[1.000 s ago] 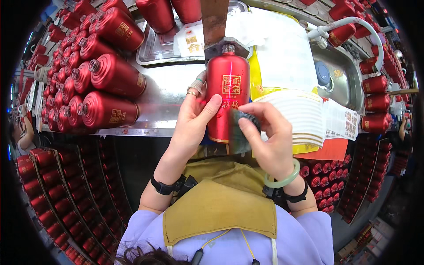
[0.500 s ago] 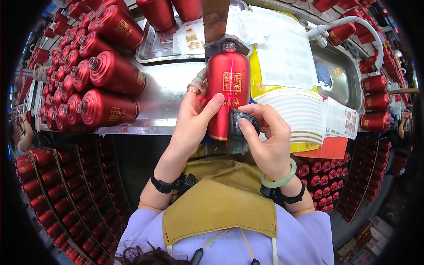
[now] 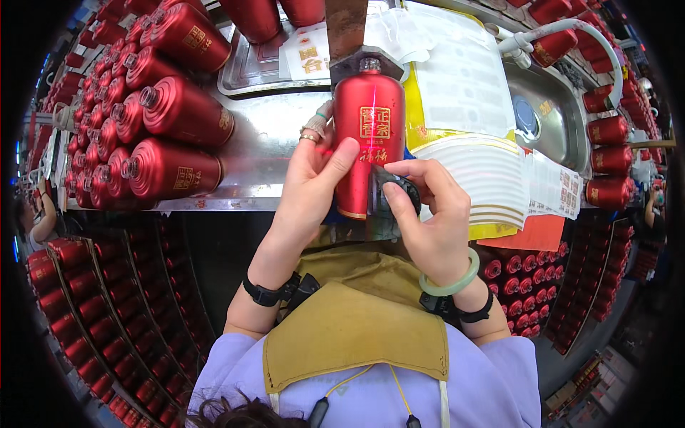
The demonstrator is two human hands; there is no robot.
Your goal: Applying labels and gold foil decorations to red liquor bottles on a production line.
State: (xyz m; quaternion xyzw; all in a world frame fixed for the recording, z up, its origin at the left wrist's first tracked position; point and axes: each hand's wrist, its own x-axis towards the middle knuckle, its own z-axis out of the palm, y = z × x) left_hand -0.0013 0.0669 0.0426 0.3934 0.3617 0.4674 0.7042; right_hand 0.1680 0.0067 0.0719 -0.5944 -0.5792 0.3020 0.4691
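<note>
A red bottle [image 3: 369,132] with a gold square label stands on the metal worktable [image 3: 265,146]. My left hand [image 3: 312,187], with rings on its fingers, grips the bottle's left side, thumb across the front. My right hand [image 3: 427,215] presses a small dark tool [image 3: 389,194] against the bottle's lower right side. A stack of white and gold label strips [image 3: 479,182] lies just right of the bottle.
Several red bottles [image 3: 160,118] lie stacked on their sides at the left of the table. A metal tray [image 3: 265,60] sits behind. A steel sink [image 3: 553,118] with a white hose is at the right. Crates of red bottles [image 3: 85,321] fill the floor on both sides.
The bottle and both hands stay nearly in place. My right hand has slid the dark tool slightly along the bottle's lower side.
</note>
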